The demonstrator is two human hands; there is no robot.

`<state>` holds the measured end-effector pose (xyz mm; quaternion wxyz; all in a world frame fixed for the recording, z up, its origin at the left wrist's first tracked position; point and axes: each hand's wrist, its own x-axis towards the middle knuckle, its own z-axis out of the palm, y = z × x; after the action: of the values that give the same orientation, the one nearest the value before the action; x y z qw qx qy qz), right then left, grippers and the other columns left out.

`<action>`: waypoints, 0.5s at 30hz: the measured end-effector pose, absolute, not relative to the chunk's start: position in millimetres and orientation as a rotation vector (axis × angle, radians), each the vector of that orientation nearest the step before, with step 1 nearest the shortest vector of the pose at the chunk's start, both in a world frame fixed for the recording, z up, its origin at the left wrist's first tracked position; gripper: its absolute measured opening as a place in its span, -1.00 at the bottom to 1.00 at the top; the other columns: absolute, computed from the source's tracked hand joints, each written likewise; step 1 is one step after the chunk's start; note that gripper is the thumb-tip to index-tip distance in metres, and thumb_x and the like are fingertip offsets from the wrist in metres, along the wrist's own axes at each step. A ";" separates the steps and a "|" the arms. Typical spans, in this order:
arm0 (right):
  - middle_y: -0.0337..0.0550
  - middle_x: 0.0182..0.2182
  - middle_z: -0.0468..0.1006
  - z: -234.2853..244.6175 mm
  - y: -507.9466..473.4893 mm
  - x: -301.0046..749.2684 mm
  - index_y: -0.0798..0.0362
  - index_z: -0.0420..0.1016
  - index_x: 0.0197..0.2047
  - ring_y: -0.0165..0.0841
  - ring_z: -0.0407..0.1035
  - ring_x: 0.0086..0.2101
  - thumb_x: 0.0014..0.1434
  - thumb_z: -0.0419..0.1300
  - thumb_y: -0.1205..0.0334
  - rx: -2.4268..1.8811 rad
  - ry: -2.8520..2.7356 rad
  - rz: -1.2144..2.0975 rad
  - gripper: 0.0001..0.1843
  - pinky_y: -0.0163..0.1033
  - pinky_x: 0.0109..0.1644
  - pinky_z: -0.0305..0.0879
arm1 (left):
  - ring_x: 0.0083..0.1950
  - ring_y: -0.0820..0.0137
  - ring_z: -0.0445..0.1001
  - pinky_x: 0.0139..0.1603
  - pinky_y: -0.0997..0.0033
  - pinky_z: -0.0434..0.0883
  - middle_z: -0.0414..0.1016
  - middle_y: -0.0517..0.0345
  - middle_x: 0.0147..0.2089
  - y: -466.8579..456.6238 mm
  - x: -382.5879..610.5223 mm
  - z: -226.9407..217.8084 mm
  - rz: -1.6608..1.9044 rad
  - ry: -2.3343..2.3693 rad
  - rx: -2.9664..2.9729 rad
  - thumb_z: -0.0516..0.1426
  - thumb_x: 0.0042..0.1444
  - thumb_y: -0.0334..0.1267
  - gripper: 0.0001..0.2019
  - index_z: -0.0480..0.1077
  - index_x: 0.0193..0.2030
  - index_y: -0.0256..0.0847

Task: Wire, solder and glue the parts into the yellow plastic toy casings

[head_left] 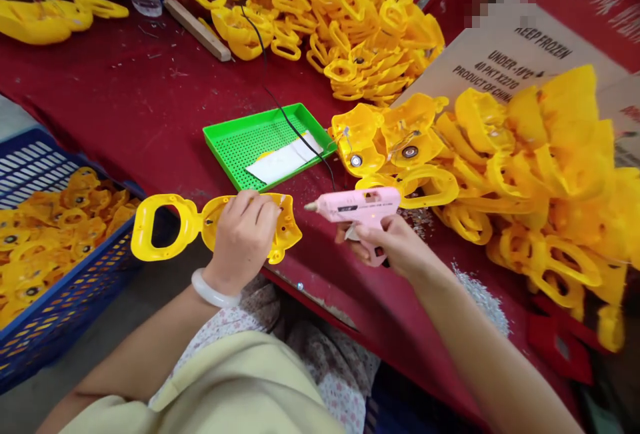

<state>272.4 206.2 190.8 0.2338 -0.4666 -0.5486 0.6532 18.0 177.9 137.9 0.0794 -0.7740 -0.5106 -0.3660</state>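
While the left grip [245, 237] clasps a yellow casing [213, 222], long axis side-to-side, loop [191, 224] leftward, the right grip [393, 241] holds a glue gun [360, 207] (pink), nozzle [311, 207] facing the casing.

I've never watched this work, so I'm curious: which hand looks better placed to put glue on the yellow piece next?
Probably the right hand: it grips the pink glue gun, nozzle pointing toward the yellow piece. The left hand is holding that piece.
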 end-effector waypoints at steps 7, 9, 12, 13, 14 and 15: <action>-0.16 -0.64 0.27 171.2 196.0 272.7 0.33 0.49 -0.24 -0.50 0.16 -0.64 0.22 0.18 -0.13 -1.316 -1.651 1.865 -0.45 -0.37 -0.59 0.00 | -0.19 0.23 0.35 -0.16 0.20 0.41 0.40 -0.01 -0.35 181.2 18.8 141.3 -1.122 -1.539 -2.289 0.12 0.20 -0.44 -0.90 0.38 -0.35 -0.41; -0.17 -0.66 0.25 170.5 196.6 271.5 0.32 0.48 -0.26 -0.49 0.16 -0.65 0.22 0.17 -0.13 -1.327 -1.628 1.864 -0.45 -0.37 -0.59 -0.01 | -0.19 0.23 0.36 -0.17 0.21 0.41 0.40 -0.01 -0.36 181.4 19.2 141.8 -1.124 -1.545 -2.284 0.11 0.21 -0.43 -0.88 0.38 -0.35 -0.41; -0.14 -0.61 0.30 168.7 198.0 272.1 0.29 0.46 -0.26 -0.49 0.17 -0.64 0.22 0.17 -0.14 -1.343 -1.595 1.867 -0.46 -0.36 -0.60 0.01 | -0.19 0.24 0.36 -0.17 0.22 0.41 0.41 0.00 -0.35 180.5 19.6 141.0 -1.111 -1.551 -2.288 0.11 0.21 -0.43 -0.89 0.39 -0.34 -0.42; -0.13 -0.59 0.31 168.3 198.3 272.4 0.29 0.46 -0.26 -0.49 0.17 -0.63 0.22 0.17 -0.14 -1.350 -1.597 1.867 -0.46 -0.36 -0.60 0.02 | -0.19 0.24 0.36 -0.17 0.23 0.40 0.41 0.01 -0.35 180.1 19.6 140.6 -1.105 -1.554 -2.290 0.11 0.22 -0.43 -0.89 0.40 -0.32 -0.41; -0.13 -0.59 0.31 168.3 198.5 272.5 0.29 0.46 -0.26 -0.49 0.17 -0.63 0.22 0.17 -0.14 -1.361 -1.603 1.867 -0.46 -0.37 -0.60 0.01 | -0.18 0.24 0.36 -0.18 0.24 0.40 0.41 0.01 -0.35 179.8 19.5 140.1 -1.099 -1.558 -2.291 0.11 0.22 -0.42 -0.90 0.39 -0.32 -0.41; -0.13 -0.60 0.31 168.7 198.6 272.4 0.29 0.46 -0.26 -0.50 0.17 -0.63 0.23 0.16 -0.14 -1.372 -1.613 1.868 -0.47 -0.37 -0.60 0.01 | -0.18 0.24 0.36 -0.18 0.25 0.40 0.40 0.03 -0.36 179.6 19.4 139.8 -1.092 -1.563 -2.291 0.12 0.21 -0.42 -0.89 0.38 -0.33 -0.39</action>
<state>272.4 198.6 168.7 0.1581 -0.4798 -0.5640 0.6533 19.4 179.6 139.8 0.0802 -0.7661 -0.5227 -0.3651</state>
